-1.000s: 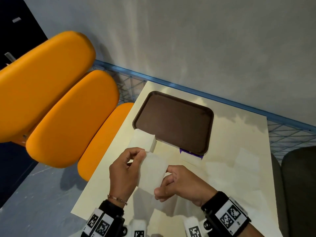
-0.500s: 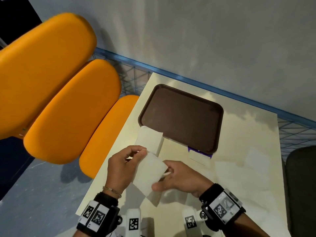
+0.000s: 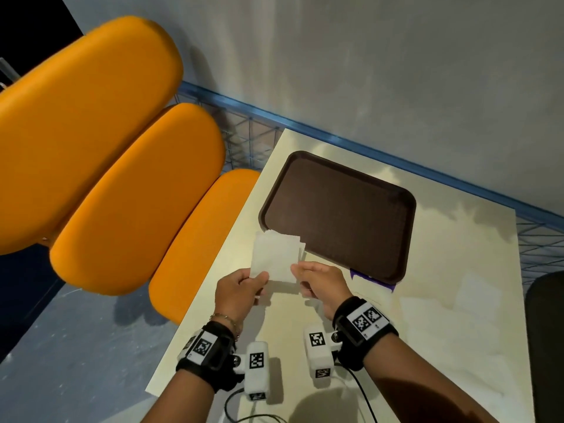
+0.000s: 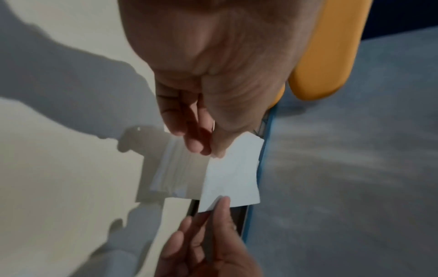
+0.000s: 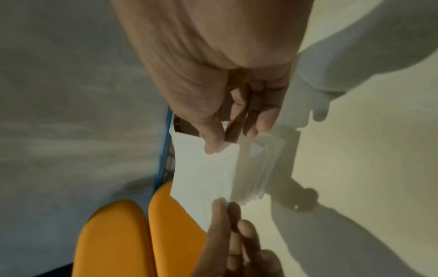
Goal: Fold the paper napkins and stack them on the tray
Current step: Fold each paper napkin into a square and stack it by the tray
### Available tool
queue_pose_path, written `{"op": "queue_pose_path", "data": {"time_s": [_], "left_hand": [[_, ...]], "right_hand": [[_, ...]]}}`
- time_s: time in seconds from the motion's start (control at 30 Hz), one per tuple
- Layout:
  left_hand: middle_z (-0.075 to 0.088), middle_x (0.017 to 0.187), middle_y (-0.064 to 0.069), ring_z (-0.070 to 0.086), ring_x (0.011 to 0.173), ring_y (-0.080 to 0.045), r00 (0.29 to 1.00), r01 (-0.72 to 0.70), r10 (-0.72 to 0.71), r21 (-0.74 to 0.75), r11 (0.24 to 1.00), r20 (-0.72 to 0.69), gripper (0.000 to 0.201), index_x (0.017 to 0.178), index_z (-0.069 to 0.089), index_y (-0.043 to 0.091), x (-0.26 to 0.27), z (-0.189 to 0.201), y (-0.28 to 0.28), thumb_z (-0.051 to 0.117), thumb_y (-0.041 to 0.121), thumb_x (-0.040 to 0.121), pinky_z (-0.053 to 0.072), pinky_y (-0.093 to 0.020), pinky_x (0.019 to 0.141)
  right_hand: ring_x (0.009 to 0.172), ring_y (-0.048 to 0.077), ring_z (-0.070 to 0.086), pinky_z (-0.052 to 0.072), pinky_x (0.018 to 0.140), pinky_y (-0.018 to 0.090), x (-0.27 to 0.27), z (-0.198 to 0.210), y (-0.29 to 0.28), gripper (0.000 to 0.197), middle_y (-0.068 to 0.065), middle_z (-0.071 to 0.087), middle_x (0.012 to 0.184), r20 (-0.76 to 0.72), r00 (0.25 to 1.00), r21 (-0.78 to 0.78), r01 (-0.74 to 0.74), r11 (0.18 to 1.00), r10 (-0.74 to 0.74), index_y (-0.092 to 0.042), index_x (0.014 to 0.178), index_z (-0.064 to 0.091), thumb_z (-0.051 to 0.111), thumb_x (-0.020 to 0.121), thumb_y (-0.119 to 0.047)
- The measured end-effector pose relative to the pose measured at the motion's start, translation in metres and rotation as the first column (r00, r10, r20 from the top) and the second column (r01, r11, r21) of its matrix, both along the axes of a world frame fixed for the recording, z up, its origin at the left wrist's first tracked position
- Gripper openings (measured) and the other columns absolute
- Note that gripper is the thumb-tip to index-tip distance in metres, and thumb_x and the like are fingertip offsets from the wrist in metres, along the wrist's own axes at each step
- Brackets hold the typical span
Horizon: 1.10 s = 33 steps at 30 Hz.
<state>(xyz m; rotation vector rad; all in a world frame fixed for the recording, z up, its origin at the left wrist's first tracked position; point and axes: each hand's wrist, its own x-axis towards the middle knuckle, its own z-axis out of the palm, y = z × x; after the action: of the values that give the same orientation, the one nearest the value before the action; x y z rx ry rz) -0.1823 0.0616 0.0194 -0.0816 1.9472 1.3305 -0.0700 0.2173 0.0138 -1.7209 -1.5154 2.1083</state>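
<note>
A white paper napkin (image 3: 274, 257) is held up above the cream table (image 3: 451, 300), just in front of the dark brown tray (image 3: 335, 215). My left hand (image 3: 259, 279) pinches its lower left corner and my right hand (image 3: 297, 270) pinches its lower right corner. In the left wrist view the napkin (image 4: 231, 174) hangs between my left fingers (image 4: 196, 146) and the right hand's thumb (image 4: 222, 204). A stack of napkins (image 4: 175, 172) lies on the table under it, also seen as the stack (image 5: 258, 168) beside the napkin (image 5: 203, 174) in the right wrist view. Nothing lies in the tray.
Orange padded seats (image 3: 137, 193) stand left of the table, over a grey floor. A blue wire fence (image 3: 366, 148) and a grey wall close the far side. Purple tape (image 3: 372, 280) shows at the tray's near corner. A dark chair (image 3: 546, 331) sits at the right.
The napkin has been lifted and turned upright toward the tray. Both hands now pinch its lower corners, farther apart than before.
</note>
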Motion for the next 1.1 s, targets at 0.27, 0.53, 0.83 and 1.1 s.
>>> {"op": "queue_pose_path", "data": {"time_s": [0.27, 0.53, 0.83, 1.1], "left_hand": [[0.075, 0.067, 0.007, 0.066, 0.063, -0.013, 0.991, -0.016, -0.002, -0.135, 0.991, -0.133, 0.011, 0.086, 0.081, 0.023, -0.013, -0.025, 0.026, 0.085, 0.032, 0.082, 0.051, -0.024, 0.062], [0.078, 0.084, 0.002, 0.069, 0.079, -0.011, 0.991, -0.012, -0.014, -0.195, 0.981, -0.133, 0.025, 0.102, 0.077, 0.024, -0.013, -0.035, 0.028, 0.084, 0.036, 0.080, 0.046, -0.022, 0.062], [0.077, 0.087, 0.004, 0.076, 0.080, -0.018, 0.990, -0.071, 0.039, -0.233, 0.970, -0.138, 0.043, 0.109, 0.069, 0.026, -0.014, -0.041, 0.028, 0.088, 0.038, 0.073, 0.063, -0.041, 0.082], [0.067, 0.097, -0.001, 0.067, 0.093, -0.024, 0.989, -0.113, 0.085, -0.254, 0.961, -0.117, 0.067, 0.118, 0.054, 0.022, -0.004, -0.024, 0.024, 0.094, 0.042, 0.069, 0.055, -0.036, 0.078]], "right_hand": [[0.062, 0.019, 0.054, 0.048, 0.062, 0.032, -0.008, -0.031, 0.010, 0.019, -0.002, 0.070, 0.065, 0.133, 0.991, 0.077, 0.008, 0.997, -0.019, -0.020, 0.091, 0.082, 0.092, 0.078, -0.028], [0.057, 0.018, 0.054, 0.047, 0.060, 0.031, -0.004, -0.044, 0.010, 0.014, 0.000, 0.069, 0.063, 0.178, 0.984, 0.099, 0.007, 0.995, -0.024, -0.019, 0.086, 0.081, 0.089, 0.079, -0.027], [0.071, 0.018, 0.066, 0.059, 0.075, 0.038, -0.008, -0.053, 0.010, 0.021, -0.005, 0.079, 0.074, 0.176, 0.984, 0.162, -0.036, 0.986, 0.008, -0.039, 0.077, 0.081, 0.093, 0.060, -0.043], [0.103, 0.013, 0.071, 0.060, 0.097, 0.040, 0.053, -0.038, 0.025, 0.038, -0.011, 0.077, 0.105, 0.359, 0.922, 0.404, -0.295, 0.866, 0.147, -0.029, 0.104, 0.076, 0.089, 0.071, -0.042]]}}
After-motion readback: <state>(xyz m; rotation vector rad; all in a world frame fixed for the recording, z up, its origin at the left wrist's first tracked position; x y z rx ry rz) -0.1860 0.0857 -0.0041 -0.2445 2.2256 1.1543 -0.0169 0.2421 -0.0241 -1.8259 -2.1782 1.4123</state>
